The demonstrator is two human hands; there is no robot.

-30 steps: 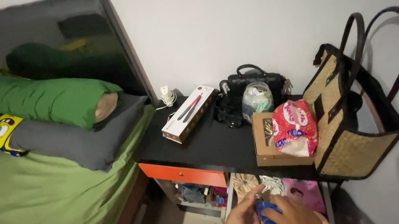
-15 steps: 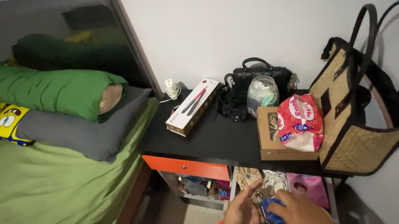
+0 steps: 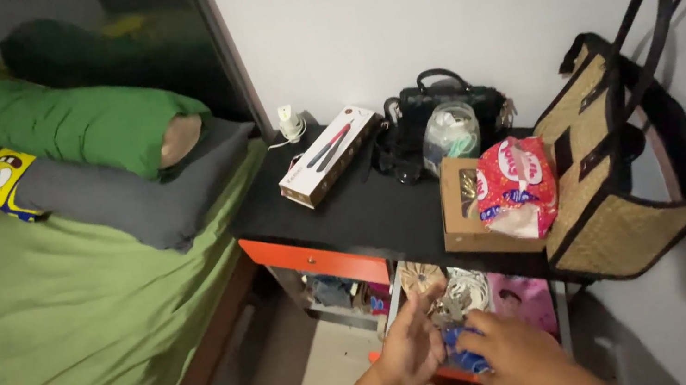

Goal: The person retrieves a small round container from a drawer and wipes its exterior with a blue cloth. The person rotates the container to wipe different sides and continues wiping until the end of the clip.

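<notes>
While your left hand (image 3: 410,350) and right hand (image 3: 511,358) close together on a small blue packet (image 3: 461,352), it sits over the open drawer (image 3: 464,293) below the black tabletop (image 3: 364,207), likely steadied for handling.

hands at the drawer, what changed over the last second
Little changed. The left hand and right hand stay together on the small blue thing over the open drawer; the left fingers look more spread now. The long box, red packet and woven bag have not moved.
</notes>
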